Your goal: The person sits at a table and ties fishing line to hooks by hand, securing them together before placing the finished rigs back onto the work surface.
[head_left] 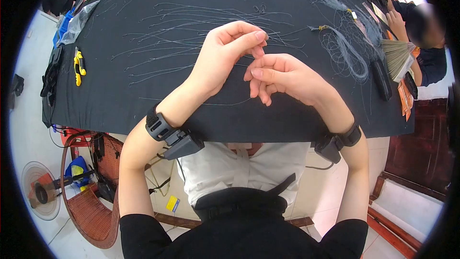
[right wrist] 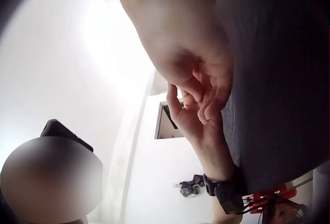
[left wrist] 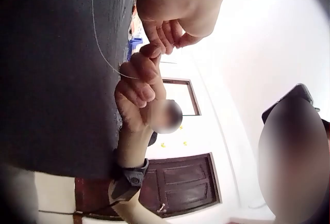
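Both hands meet over the dark table, fingertips close together. My left hand [head_left: 225, 50] pinches with thumb and forefinger at the end of a thin line, little of which shows there. Just below and to the right, my right hand [head_left: 287, 77] has curled fingers with the thumb against them, holding the same thin line [head_left: 211, 104]. In the left wrist view the line [left wrist: 96, 28] curves up from the table side into the right hand's fingers [left wrist: 143, 72]. The right wrist view hides the pinch behind the hand.
Several thin grey lines [head_left: 167, 43] with small looped ends lie across the black cloth [head_left: 268, 122]. Hanks of line [head_left: 352, 60] and a fanned bundle of strips [head_left: 396, 57] lie right. Yellow cutters [head_left: 79, 67] lie left. Another person [head_left: 407, 24] sits at the right.
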A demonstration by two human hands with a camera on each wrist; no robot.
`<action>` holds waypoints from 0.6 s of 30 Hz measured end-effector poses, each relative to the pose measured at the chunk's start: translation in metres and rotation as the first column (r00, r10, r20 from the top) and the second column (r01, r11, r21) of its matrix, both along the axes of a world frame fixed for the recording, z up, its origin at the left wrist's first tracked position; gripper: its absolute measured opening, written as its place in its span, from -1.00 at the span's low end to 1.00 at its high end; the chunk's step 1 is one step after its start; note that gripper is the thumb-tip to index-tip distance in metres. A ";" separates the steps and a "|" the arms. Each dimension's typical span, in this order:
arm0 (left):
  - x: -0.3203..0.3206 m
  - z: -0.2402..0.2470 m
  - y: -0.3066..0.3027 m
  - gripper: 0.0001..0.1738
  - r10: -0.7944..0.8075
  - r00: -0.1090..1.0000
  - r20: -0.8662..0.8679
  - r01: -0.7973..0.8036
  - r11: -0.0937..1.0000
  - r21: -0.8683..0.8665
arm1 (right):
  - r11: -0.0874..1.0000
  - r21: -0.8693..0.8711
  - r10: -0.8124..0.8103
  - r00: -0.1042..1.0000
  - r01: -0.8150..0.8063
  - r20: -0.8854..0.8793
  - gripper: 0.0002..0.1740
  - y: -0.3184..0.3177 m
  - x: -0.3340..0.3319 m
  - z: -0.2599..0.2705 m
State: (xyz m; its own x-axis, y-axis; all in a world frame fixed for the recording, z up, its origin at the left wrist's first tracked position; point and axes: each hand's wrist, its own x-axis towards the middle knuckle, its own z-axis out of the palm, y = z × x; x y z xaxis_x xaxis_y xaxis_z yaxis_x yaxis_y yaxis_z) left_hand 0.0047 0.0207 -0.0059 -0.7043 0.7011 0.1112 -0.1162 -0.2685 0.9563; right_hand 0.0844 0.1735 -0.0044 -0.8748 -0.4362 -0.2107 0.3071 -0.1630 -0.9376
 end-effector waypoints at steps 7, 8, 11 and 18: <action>-0.005 0.002 -0.002 -0.81 -0.021 0.994 0.111 0.017 0.999 0.033 | 0.993 0.097 -0.073 0.997 0.073 -0.009 -0.68 0.005 -0.002 0.002; -0.007 0.002 -0.003 -0.81 -0.013 0.995 0.096 0.012 1.000 0.007 | 0.992 0.093 -0.083 0.997 0.083 -0.011 -0.68 0.008 -0.003 0.002; -0.013 -0.003 -0.003 -0.80 0.045 0.997 0.063 -0.041 0.997 -0.059 | 0.970 0.127 -0.201 0.977 0.208 -0.066 -0.67 0.020 -0.007 0.002; -0.017 -0.006 -0.003 -0.79 0.059 0.998 0.000 -0.059 0.985 -0.165 | 0.680 -0.419 -0.692 0.716 0.601 -0.095 -0.76 0.034 -0.018 0.004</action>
